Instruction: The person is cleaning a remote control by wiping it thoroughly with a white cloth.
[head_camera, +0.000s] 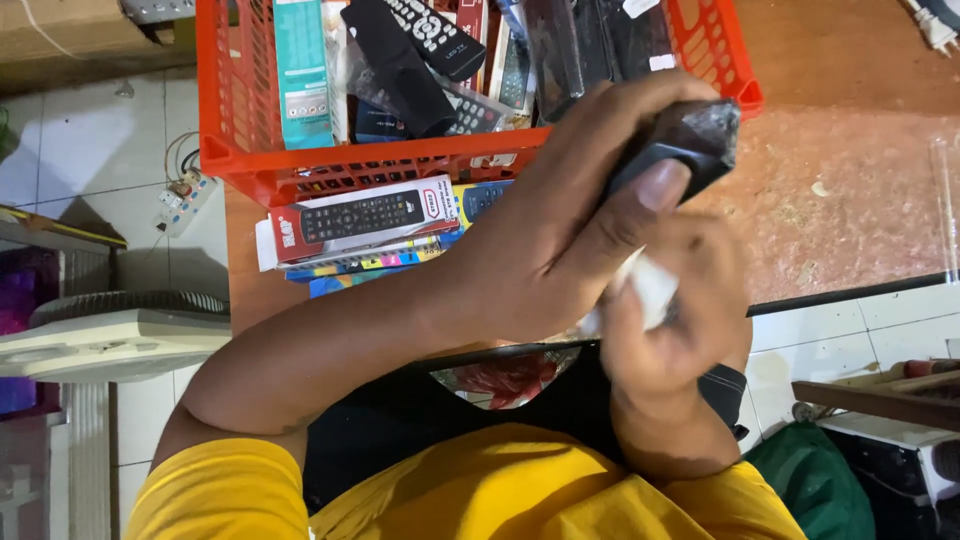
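My left hand (560, 230) reaches in from the left and is closed around a black remote control (690, 140), with the thumb pressed on its side. Just below it, my right hand (675, 340) grips a white cloth or tissue (650, 285) that touches the lower end of the remote. Both hands are held together above the front edge of a brown table (850, 180). Most of the remote is hidden by my fingers.
A red plastic basket (240, 120) with several remotes and boxes stands at the back of the table. Boxed remotes (360, 220) lie stacked in front of it. A power strip (182, 198) lies on the tiled floor at left, near a white fan (110, 335).
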